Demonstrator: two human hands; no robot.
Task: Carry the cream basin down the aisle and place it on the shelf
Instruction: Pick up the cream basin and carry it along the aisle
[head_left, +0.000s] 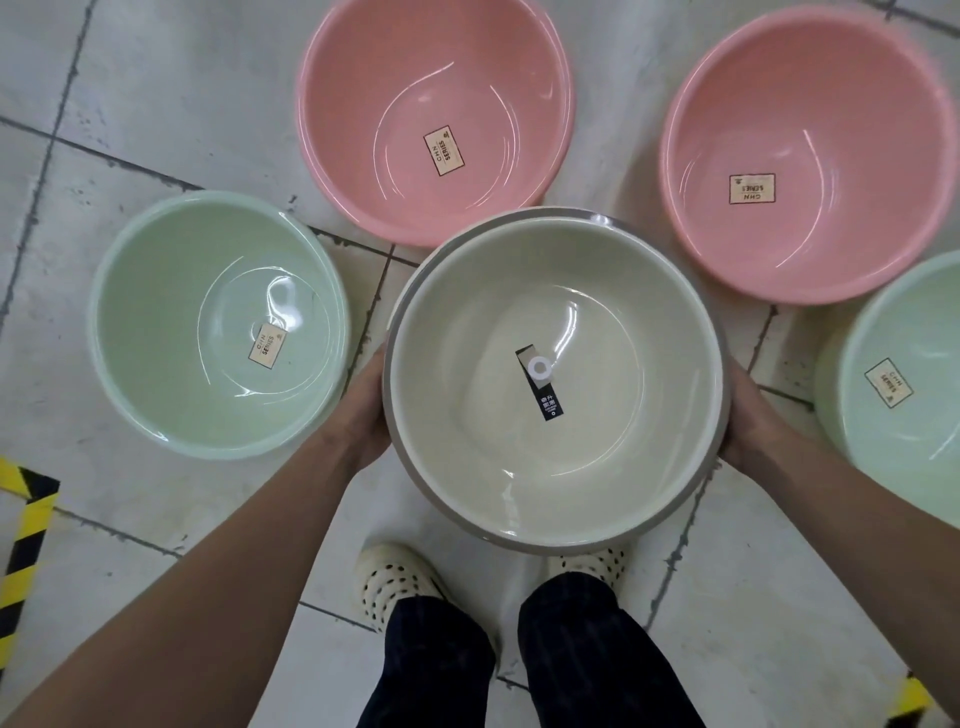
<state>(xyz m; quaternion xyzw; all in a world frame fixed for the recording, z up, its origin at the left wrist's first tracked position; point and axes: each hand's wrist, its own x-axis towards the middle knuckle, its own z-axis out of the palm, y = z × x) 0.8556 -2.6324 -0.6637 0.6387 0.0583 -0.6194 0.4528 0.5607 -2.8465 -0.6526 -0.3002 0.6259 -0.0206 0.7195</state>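
The cream basin (597, 441) with a grey rim and a black label inside is at the centre of the view, held level above the floor in front of my legs. My left hand (366, 410) grips its left side under the rim, fingers hidden beneath the bowl. On the opposite side my right hand (753, 421) holds the right edge the same way. No shelf is in view.
Two pink basins (363, 78) (857, 104) lie on the tiled floor ahead. A green basin (156, 312) sits at the left and another green basin (893, 467) at the right edge. Yellow-black tape (23, 525) marks the floor at lower left. My feet are below the basin.
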